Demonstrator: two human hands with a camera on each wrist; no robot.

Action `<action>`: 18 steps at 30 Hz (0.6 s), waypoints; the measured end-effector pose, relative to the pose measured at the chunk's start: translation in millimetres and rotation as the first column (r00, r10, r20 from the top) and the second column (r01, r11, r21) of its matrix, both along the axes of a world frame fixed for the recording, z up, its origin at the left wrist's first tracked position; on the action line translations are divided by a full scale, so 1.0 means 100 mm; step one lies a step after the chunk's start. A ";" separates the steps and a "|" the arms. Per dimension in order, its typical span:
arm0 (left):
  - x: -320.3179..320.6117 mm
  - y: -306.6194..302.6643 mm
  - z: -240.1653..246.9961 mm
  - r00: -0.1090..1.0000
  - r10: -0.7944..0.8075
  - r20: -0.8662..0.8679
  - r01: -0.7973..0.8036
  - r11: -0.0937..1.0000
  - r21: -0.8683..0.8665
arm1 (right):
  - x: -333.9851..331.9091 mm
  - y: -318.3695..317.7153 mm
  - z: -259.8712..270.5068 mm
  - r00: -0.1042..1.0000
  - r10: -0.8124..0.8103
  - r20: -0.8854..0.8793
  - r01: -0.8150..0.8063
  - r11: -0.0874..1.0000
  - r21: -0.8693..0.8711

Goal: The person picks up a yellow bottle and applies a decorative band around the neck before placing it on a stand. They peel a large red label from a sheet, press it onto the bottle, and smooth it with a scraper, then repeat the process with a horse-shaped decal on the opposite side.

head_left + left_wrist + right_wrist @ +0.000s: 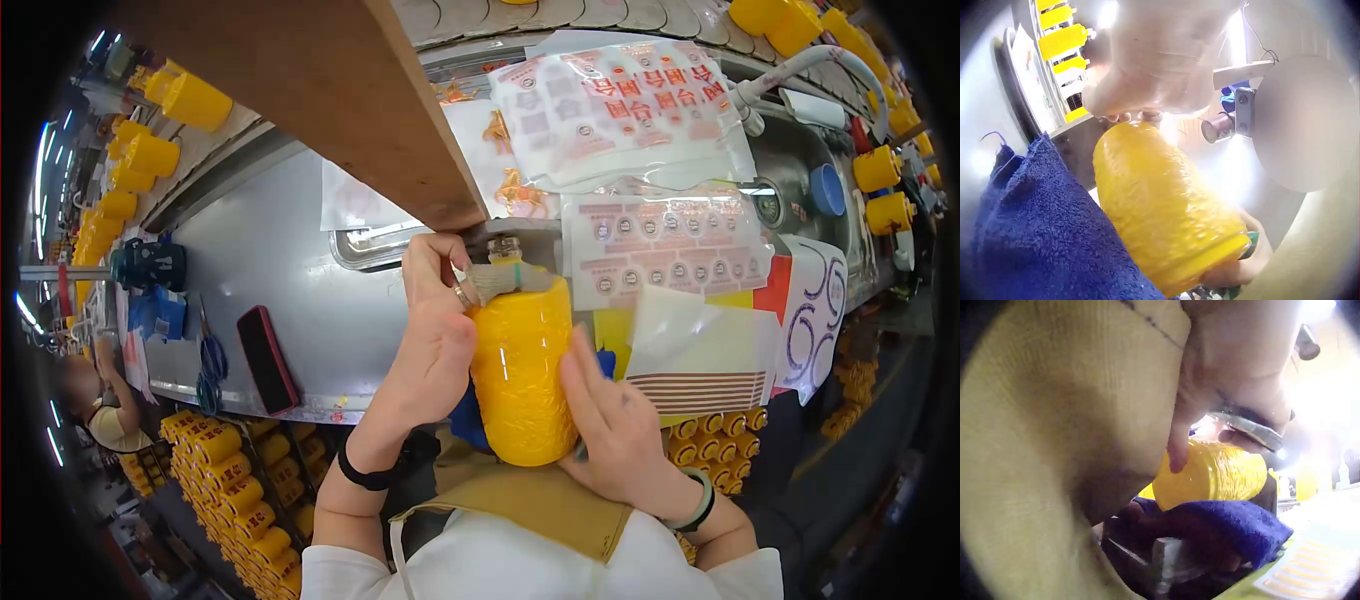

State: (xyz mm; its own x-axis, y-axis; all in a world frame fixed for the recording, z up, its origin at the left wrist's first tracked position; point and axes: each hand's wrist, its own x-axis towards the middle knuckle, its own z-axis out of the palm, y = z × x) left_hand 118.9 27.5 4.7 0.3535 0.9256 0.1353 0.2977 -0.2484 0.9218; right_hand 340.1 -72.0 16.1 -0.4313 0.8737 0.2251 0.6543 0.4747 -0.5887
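Note:
A glossy yellow bottle (522, 375) with a textured surface lies in front of the person, its clear neck (503, 246) toward the bench. The left hand (437, 335) pinches a whitish piece (500, 280) with a green band, which lies across the bottle's shoulder. Along the bottle's right side the right hand (618, 425) rests with nearly straight fingers. A blue cloth (1054, 231) is beside the bottle in the left wrist view and under it (1229, 525) in the right wrist view. The left fingertips are partly hidden.
A wooden post (330, 90) crosses above the metal bench (240, 260). Printed plastic sheets (620, 120) lie beyond the bottle. At left are a phone (268, 360) and scissors (211, 358); at right, a sink (790, 170). Yellow bottles (225, 480) are stacked below the bench.

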 end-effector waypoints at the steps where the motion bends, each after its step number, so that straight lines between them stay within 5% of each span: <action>1: 0.00 0.00 0.05 0.995 -0.019 -0.094 0.026 0.997 0.071 | 0.00 0.00 -0.07 0.999 -0.041 0.001 0.041 0.998 -0.044; 7: 0.11 -0.05 0.28 0.881 0.073 -0.467 0.064 0.960 0.272 | 0.15 0.02 0.01 0.999 -0.021 0.025 0.025 0.984 -0.179; 10: 0.16 -0.16 0.24 0.942 0.160 -0.294 -0.070 0.953 0.296 | 0.40 0.04 0.11 0.998 -0.014 -0.056 -0.004 0.954 -0.300; 14: 0.10 -0.43 -0.01 0.961 0.274 0.017 -0.273 0.948 0.163 | 0.72 0.08 0.10 0.974 -0.224 -0.003 0.218 0.951 -0.219; 18: -0.08 -0.74 -0.21 0.975 0.220 -0.019 -0.218 0.973 0.079 | 0.95 0.13 0.13 0.942 -0.334 0.041 0.336 0.928 -0.158</action>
